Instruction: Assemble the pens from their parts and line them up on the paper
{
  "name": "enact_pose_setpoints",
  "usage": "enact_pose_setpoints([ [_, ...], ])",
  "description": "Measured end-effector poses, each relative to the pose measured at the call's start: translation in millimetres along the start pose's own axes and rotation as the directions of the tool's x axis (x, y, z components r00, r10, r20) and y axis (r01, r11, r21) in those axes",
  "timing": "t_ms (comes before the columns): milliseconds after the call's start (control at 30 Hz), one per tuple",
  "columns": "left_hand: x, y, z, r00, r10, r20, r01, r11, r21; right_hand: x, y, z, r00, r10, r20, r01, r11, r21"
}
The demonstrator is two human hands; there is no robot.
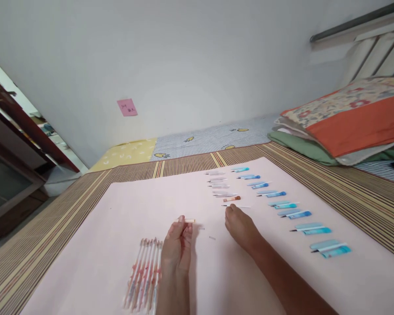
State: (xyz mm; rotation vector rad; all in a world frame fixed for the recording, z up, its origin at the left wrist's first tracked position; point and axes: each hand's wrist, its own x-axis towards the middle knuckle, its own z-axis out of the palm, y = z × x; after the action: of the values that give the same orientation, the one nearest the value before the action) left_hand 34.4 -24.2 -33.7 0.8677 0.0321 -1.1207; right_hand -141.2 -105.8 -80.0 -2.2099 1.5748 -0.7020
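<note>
**Q:** Left hand, what was in it?
**A:** My left hand point(177, 245) had its fingers closed on a short pale tube point(189, 220). I pinched it at the fingertips, with one end poking out to the right. It was held low over the pink sheet point(118, 227), just past the barrels.

**Q:** How did it look?
**A:** Small, cream to yellowish, straight, lying about level. It was too small to say more.

**Q:** Right hand?
**A:** My right hand point(241, 227) was back up, fingers together, with the tips at a thin white refill point(239, 206) lying on the sheet. I couldn't tell whether I gripped it or only touched it.

**Q:** Counts, quick.
**A:** There were eight blue sets point(310, 228) in a slanting row on the right. Each was a pale blue piece, a deeper blue piece and a white refill with a dark tip. One orange piece point(231, 199) lay just beyond the thin white refill. The clear pieces point(216, 179) sat in a column past that, about five, too blurred for a firm count. The patterned barrels point(144, 273) lay side by side and touching, beside my left wrist, roughly seven. One tiny loose bit point(212, 238) lay between my hands.

**Q:** Anything around that?
**A:** The sheet lay on a striped mat point(52, 227). A pink note point(127, 107) was stuck on the wall, and folded bedding point(348, 118) was stacked at the far right.
</note>
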Motion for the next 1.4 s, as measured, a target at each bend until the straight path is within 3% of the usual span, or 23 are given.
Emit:
enact_pose_setpoints([
  [233, -6, -1, 8, 0.994, -0.09, -0.057, 0.088, 0.996, -0.035, -9, -13, -20, 1.0, -0.008, 0.014, 0.003, 0.953, 0.302],
  [300, -7, -2, 10, 0.992, -0.108, -0.062, 0.104, 0.993, -0.053, -14, -26, -30, 0.999, -0.035, 0.019, 0.022, 0.882, 0.471],
  [367, -8, -4, 12, 0.992, -0.112, -0.056, 0.108, 0.992, -0.058, -19, -41, -40, 0.998, -0.058, 0.017, 0.031, 0.727, 0.686],
  [467, -9, -7, 13, 0.993, -0.105, -0.049, 0.102, 0.993, -0.058, -26, -61, -50, 0.996, -0.09, 0.024, 0.035, 0.598, 0.801],
  [700, -16, -16, 17, 0.993, -0.116, -0.009, 0.115, 0.991, -0.072, -29, -68, -44, 0.978, -0.189, -0.093, 0.203, 0.733, 0.649],
  [933, -20, -20, 21, 0.988, -0.152, -0.004, 0.151, 0.985, -0.082, -28, -63, -43, 0.919, -0.311, -0.242, 0.392, 0.789, 0.472],
  [1100, -19, -20, 21, 0.95, -0.309, -0.031, 0.3, 0.939, -0.167, -32, -68, -37, 0.881, -0.393, -0.265, 0.469, 0.804, 0.365],
  [1267, -17, -17, 20, 0.883, -0.466, 0.055, 0.46, 0.837, -0.295, -21, -52, -42, 0.89, -0.3, -0.343, 0.422, 0.826, 0.374],
  [1400, -17, -10, 17, 0.866, -0.464, 0.188, 0.498, 0.763, -0.412, -1, -4, -56, 0.915, -0.087, -0.394, 0.211, 0.935, 0.284],
])
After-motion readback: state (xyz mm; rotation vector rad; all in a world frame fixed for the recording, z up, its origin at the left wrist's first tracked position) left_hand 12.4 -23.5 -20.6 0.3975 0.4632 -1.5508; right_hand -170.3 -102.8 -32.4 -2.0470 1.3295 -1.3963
